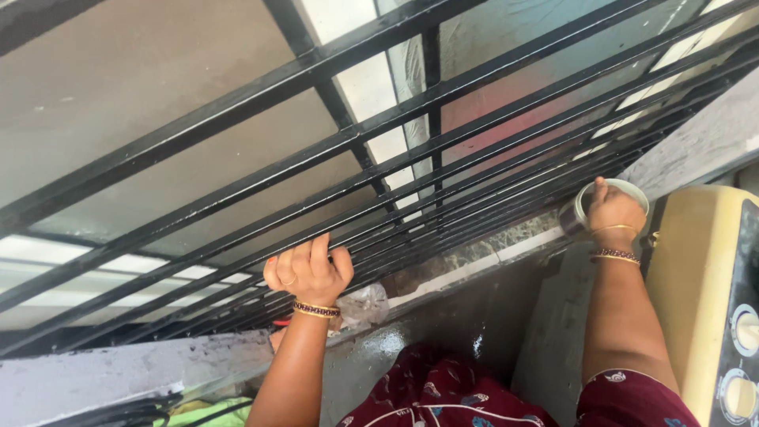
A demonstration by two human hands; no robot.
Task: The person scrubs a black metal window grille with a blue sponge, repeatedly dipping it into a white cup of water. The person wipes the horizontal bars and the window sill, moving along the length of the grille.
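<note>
Your right hand (613, 212) curls around a roll of tape (587, 207) at the right end of the black window grille (379, 158), just above the marble sill (474, 257). Your left hand (310, 273) is pressed shut around a lower bar; if that hold slips, the roll could drop between bars.

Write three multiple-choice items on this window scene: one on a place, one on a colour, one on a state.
1. Where is the left hand?
A. on a bar of the window grille
B. on the appliance
C. on the sill

2. What colour are the grille bars?
A. white
B. black
C. red

3. What is the right hand doing?
A. hanging free
B. pressing a knob
C. holding a steel cup

Answers: 1 A, the fingers curl over a bar. 2 B, every bar is painted black. 3 C, the fingers close round the cup's rim beside the cream appliance.
</note>
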